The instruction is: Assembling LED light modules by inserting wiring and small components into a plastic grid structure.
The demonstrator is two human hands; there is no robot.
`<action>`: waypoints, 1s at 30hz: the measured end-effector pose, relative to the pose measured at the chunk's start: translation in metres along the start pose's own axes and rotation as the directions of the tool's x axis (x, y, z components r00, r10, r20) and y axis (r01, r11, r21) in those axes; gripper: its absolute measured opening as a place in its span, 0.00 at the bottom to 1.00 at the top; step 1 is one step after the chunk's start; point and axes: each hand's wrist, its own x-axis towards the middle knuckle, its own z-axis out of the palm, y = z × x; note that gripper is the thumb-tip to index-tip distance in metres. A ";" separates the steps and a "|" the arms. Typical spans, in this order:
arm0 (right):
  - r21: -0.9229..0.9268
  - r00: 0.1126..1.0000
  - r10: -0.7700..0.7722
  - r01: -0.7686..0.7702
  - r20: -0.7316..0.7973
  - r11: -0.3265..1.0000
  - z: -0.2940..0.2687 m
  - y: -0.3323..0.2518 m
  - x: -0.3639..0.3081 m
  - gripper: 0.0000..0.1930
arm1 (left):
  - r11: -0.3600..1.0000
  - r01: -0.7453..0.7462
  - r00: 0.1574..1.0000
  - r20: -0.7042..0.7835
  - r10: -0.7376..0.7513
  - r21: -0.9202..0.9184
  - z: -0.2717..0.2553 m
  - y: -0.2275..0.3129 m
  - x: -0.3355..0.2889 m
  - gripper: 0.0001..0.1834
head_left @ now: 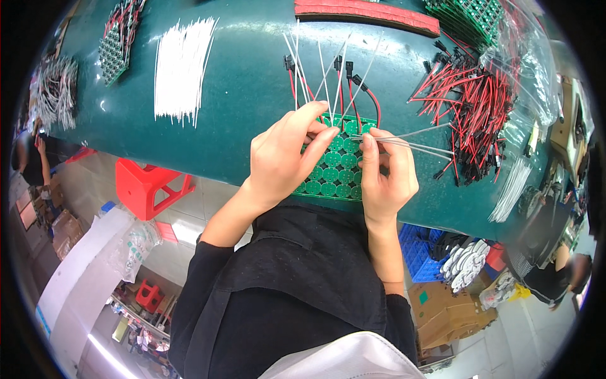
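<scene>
On the table in front of me lies a green panel of round circuit boards (328, 174). Red and black leads with black plugs (341, 93) run from its far edge. Several thin white wires (320, 69) fan up and away from that edge. My left hand (284, 151) is over the panel's left part, its thumb and forefinger pinched at the foot of these wires; its fingertips partly hide the grip. At the panel's right side, my right hand (388, 177) pinches several thin pale wires (416, 144) between thumb and forefinger, their long ends pointing right.
A sheaf of white wires (183, 69) lies left on the green table (246, 82). To the right is a heap of red and black plug leads (470, 107), with stacked green boards (473, 19) behind. A red bar (366, 16) lies at the back. A red stool (148, 186) stands below left.
</scene>
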 end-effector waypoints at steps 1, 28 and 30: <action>-0.002 1.000 -0.001 0.001 0.000 1.000 0.000 0.000 0.000 0.07 | 1.000 0.009 1.000 0.016 -0.009 0.003 -0.001 0.002 0.002 0.21; 0.040 0.999 0.035 -0.035 0.017 0.999 -0.012 0.007 -0.007 0.10 | 0.908 -0.419 0.702 0.641 0.309 0.022 -0.045 -0.100 0.119 0.25; 0.046 0.998 0.060 -0.061 0.007 0.997 -0.014 0.009 -0.006 0.10 | 0.931 -0.358 0.722 0.613 0.321 -0.065 -0.045 -0.101 0.120 0.18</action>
